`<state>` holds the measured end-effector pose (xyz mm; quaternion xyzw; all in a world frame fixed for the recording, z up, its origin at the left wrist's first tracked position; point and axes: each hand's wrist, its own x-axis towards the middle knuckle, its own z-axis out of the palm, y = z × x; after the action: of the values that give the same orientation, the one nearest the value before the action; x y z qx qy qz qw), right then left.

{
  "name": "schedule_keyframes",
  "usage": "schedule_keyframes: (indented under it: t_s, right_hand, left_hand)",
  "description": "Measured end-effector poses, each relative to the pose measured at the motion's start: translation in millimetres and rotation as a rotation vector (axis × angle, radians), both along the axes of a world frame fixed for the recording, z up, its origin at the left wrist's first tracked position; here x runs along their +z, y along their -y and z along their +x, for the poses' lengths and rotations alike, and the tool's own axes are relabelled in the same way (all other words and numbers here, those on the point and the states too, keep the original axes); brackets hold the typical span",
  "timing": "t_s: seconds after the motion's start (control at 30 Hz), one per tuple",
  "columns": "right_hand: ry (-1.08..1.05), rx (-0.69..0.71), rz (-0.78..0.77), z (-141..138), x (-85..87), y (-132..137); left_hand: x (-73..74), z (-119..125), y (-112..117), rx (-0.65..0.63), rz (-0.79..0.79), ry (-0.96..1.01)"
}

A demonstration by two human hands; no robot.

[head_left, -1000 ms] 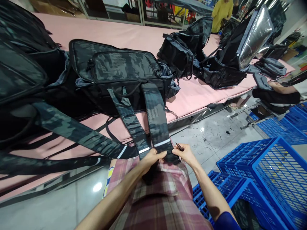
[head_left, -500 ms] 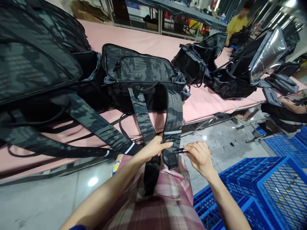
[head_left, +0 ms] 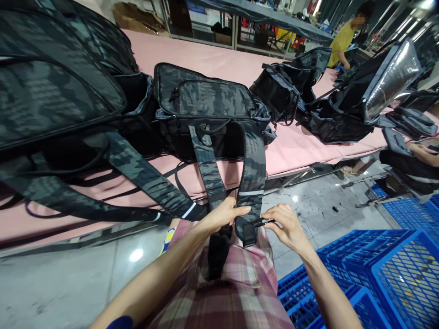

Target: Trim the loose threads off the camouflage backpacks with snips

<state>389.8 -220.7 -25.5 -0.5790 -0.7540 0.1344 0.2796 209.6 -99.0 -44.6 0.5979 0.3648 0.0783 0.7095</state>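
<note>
Right hand (head_left: 284, 224) off the edge of the shoulder strap (head_left: 254, 160) it gripped a second ago; its thin dark tool (head_left: 264, 223), upright then, now lies nearly level, tip at the strap's lower end. Strap runs down from the middle camouflage backpack (head_left: 212, 98), over the bench (head_left: 291, 155) edge, to between the hands: left hand (head_left: 222, 214) on its left side, right hand just beside its right. Left hand closed on the strap below the pale band (head_left: 251, 193), thumb on top, remaining fingers partly hidden. Right hand pinching the tool between thumb and fingers; exact kind too small to tell. Dark square patch (head_left: 249, 232) at strap end, just below the tool tip, over the plaid apron (head_left: 247, 301). Second strap (head_left: 207, 167) of the same pack reaches down behind the left hand; black webbing (head_left: 218, 253) hangs below that hand. Blue crates (head_left: 391, 269) on the floor, right side.
</note>
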Motion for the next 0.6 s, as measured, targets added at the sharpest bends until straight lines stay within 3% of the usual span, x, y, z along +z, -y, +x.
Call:
schedule_keyframes:
  t_s: [0.33, 0.6]
  right_hand:
    - [0.107, -0.098, 0.135, -8, -6.5, 8]
    - [0.071, -0.127, 0.168, -9, -8.5, 11]
  left_hand:
    - [-1.0, 3, 0, 0.038, -0.072, 0.028]
    - [-2.7, 3, 0, 0.053, -0.135, 0.069]
